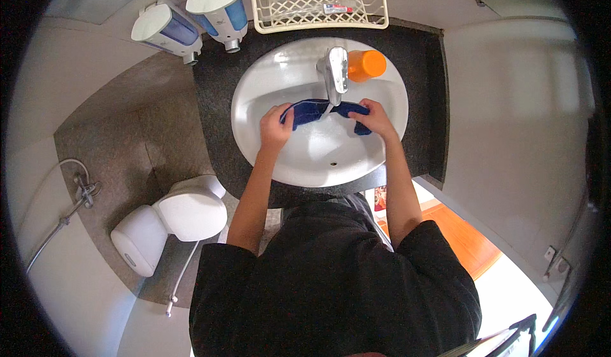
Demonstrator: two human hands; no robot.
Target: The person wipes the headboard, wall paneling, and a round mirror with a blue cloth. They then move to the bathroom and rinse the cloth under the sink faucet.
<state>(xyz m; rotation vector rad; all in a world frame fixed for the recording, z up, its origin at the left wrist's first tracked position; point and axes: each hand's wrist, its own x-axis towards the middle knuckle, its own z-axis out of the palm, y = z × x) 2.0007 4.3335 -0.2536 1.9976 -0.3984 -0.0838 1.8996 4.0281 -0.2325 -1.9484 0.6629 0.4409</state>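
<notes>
A dark blue cloth (308, 112) is stretched between my two hands inside the white oval washbasin (329, 173). My left hand (276, 127) grips its left end, and my right hand (374, 117) pinches the other end. A loose corner hangs below my right fingers. Above the cloth's middle stands the chrome lever faucet (338, 73), with what looks like a stream of water falling from its spout onto or past the cloth. The faucet hides part of the cloth's upper edge. What garment or item the cloth is, I cannot tell.
An orange cup (368, 66) rests upside down on the basin's rim, beside the faucet. Behind the dark countertop (422, 118) is a cream plastic basket (320, 26) holding small tubes. Two wall soap dispensers (217, 11) hang at the upper left. A white toilet (193, 214) stands lower left.
</notes>
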